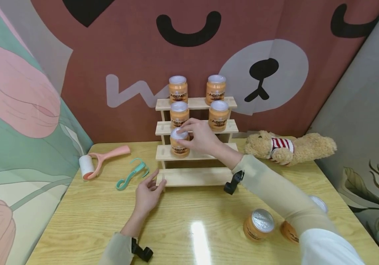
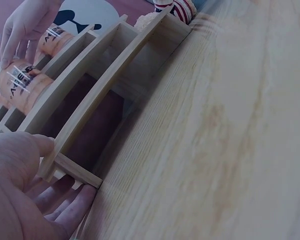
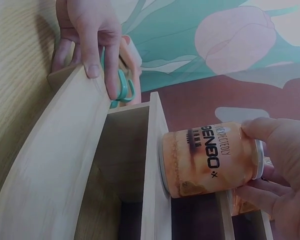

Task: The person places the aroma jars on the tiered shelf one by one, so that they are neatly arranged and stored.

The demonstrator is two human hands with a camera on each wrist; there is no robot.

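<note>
A four-tier stand is out of the question to count, so simply a stepped wooden display rack point(image 1: 196, 177) stands at the back of the table. My right hand point(image 1: 202, 137) pinches an orange can point(image 1: 180, 149) with a silvery lid near its top. That can stands upright at the left of the second step from the bottom; the right wrist view shows its base against the board point(image 3: 157, 200). At the rack's lower left corner, my left hand point(image 1: 147, 194) grips the end of the lowest step, thumb point(image 2: 42, 145) on the board and fingers around the end. Pairs of similar cans point(image 1: 216, 90) stand on the two upper steps.
Two more cans point(image 1: 259, 225) stand at the table's front right, one partly behind my right sleeve. A pink-handled lint roller point(image 1: 104, 158) and a teal hook-shaped tool point(image 1: 133, 175) lie left of the rack. A plush toy point(image 1: 312, 147) lies to its right.
</note>
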